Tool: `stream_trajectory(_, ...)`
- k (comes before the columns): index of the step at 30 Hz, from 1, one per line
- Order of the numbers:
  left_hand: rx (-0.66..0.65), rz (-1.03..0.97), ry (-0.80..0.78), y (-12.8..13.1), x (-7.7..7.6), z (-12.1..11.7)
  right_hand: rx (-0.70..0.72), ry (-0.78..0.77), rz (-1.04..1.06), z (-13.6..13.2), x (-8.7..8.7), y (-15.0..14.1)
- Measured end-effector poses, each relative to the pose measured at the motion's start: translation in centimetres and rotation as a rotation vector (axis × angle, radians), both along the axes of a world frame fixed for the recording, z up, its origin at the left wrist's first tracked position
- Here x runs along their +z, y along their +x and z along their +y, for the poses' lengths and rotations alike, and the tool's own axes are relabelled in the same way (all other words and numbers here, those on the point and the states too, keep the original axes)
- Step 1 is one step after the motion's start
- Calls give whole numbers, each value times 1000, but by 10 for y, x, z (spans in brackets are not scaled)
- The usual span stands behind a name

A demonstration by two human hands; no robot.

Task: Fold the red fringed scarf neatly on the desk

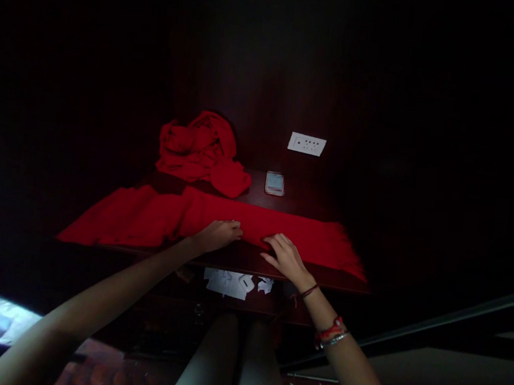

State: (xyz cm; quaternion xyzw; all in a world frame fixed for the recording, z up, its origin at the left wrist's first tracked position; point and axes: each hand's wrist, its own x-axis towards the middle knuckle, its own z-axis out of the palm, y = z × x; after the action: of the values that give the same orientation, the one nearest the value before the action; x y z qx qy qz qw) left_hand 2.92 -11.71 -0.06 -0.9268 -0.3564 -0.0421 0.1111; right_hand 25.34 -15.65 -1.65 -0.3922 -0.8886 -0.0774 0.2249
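Note:
A long red scarf [290, 229] lies stretched sideways along the front of a dark wooden desk, its right end frayed or fringed. Its left part is wrinkled and fans out toward the desk's front edge. My left hand [221, 235] has its fingers curled down on the scarf's near edge, around the middle. To the right of it, my right hand [285, 256] touches the same edge with bent fingertips, the thumb held apart. Behind the scarf on the left sits a crumpled heap of red cloth [199, 151].
A phone [275, 183] with a lit screen lies behind the scarf, below a white wall socket [306, 143]. Under the desktop, an open shelf [234, 302] holds white papers [222, 281] and a small white object [246, 283]. Dark panels surround the desk.

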Motion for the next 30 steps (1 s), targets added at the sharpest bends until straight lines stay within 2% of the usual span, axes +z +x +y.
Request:
stream_trajectory(5,-24,-111,-28,-4,-13,4,-55,22,23,8,-9,-9)
stream_trajectory(12,-67,-140,19,-7,-25,4,-3,21,28,12,-17,-2)
stream_trajectory(20,-75,-93,77,-8,-20,-4,-25,60,-123,7,-11,-4)
stream_trajectory(25,-72,-108,3,-22,-11,-10,-47,45,-135,3,-8,-3)
stream_trajectory(30,-76,-226,-110,-32,-15,-7,-14,18,-71,1,-3,-14)
